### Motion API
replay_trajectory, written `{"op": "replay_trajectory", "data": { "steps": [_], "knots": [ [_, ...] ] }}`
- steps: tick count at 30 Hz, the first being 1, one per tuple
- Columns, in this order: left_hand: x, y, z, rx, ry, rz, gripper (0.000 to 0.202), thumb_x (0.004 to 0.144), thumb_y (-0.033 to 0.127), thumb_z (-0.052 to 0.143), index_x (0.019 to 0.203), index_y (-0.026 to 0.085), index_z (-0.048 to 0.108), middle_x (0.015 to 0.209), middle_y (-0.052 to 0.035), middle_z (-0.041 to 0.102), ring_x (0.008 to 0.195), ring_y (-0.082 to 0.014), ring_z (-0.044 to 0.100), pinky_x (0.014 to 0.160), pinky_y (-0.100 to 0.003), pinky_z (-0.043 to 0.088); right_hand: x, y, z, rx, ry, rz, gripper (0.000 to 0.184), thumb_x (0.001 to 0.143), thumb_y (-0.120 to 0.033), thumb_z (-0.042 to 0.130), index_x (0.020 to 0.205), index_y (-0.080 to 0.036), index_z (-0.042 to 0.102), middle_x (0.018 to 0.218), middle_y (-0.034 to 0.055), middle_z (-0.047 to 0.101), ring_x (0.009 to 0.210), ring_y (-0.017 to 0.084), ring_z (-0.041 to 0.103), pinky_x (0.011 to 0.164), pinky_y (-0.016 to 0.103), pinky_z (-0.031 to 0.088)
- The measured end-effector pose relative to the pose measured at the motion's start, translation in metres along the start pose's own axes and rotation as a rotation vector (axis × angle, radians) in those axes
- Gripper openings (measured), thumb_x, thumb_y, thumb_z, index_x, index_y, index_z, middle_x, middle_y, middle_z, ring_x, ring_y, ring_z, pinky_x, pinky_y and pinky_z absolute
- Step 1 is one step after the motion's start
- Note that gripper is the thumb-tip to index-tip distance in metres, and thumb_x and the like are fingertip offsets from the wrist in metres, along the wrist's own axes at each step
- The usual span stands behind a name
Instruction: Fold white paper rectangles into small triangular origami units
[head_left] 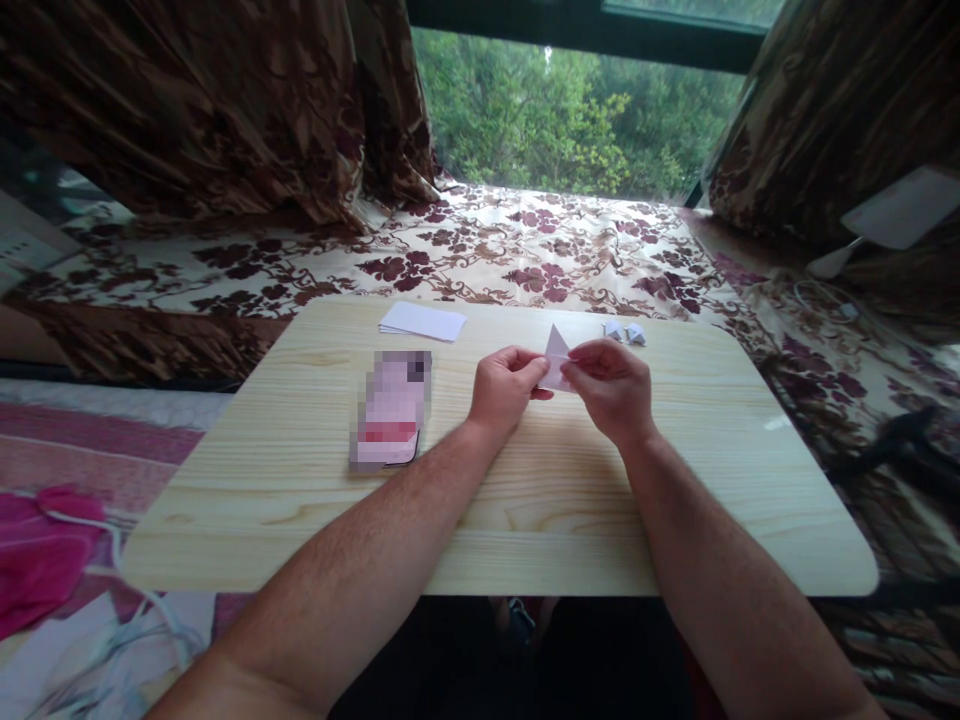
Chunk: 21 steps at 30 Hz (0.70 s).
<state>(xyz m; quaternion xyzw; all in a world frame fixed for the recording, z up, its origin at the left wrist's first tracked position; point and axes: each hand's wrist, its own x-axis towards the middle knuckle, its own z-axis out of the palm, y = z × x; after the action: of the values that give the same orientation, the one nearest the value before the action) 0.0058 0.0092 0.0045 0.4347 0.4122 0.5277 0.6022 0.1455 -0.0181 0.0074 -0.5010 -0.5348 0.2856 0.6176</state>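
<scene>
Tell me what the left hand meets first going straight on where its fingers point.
Most likely the right hand, just across the folded paper that the left hand pinches; depth is unclear.

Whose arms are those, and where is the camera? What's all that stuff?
There is no machine here: these are a person's own bare arms. The camera sits on that person's head, looking forward and down, so you see what is in front of them. The left hand and right hand together pinch a folded white paper with a pointed top. They are over a pale wooden table. On it, to the left, lie a stack of white paper and a pink, flat thing, blurred into squares. Just behind the right hand are two small white objects, too small to make out well.
</scene>
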Motion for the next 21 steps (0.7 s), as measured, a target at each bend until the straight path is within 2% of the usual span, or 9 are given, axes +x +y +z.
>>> {"op": "replay_trajectory", "data": {
  "steps": [6, 14, 21],
  "knots": [
    [0.0016, -0.0009, 0.0001, -0.057, -0.007, -0.115, 0.017, 0.064, 0.025, 0.074, 0.071, 0.013, 0.064, 0.062, -0.0018, 0.063, 0.058, -0.0135, 0.063, 0.053, -0.031, 0.061, 0.0005, -0.0009, -0.0001, 0.018, -0.007, 0.076, 0.014, 0.071, -0.027, 0.078, 0.08, -0.02, 0.07, 0.073, 0.0021, 0.071, 0.063, 0.017, 0.066, 0.062, 0.031, 0.056],
    [0.0017, -0.0035, -0.0018, -0.002, -0.021, -0.075, 0.016, 0.065, 0.025, 0.073, 0.069, 0.013, 0.063, 0.065, -0.0021, 0.063, 0.058, -0.015, 0.063, 0.051, -0.032, 0.061, 0.0035, -0.0018, -0.0028, 0.063, -0.051, 0.143, 0.014, 0.073, -0.027, 0.076, 0.083, -0.018, 0.072, 0.071, 0.0023, 0.072, 0.059, 0.015, 0.066, 0.057, 0.027, 0.055],
    [-0.0006, -0.0011, -0.0007, -0.011, 0.022, -0.036, 0.021, 0.063, 0.029, 0.075, 0.067, 0.013, 0.062, 0.06, 0.0001, 0.061, 0.057, -0.0135, 0.061, 0.053, -0.03, 0.059, 0.0012, 0.0036, 0.0009, 0.035, -0.026, 0.055, 0.013, 0.071, -0.024, 0.076, 0.082, -0.018, 0.071, 0.07, 0.0013, 0.071, 0.06, 0.016, 0.067, 0.059, 0.028, 0.055]
  ]
}}
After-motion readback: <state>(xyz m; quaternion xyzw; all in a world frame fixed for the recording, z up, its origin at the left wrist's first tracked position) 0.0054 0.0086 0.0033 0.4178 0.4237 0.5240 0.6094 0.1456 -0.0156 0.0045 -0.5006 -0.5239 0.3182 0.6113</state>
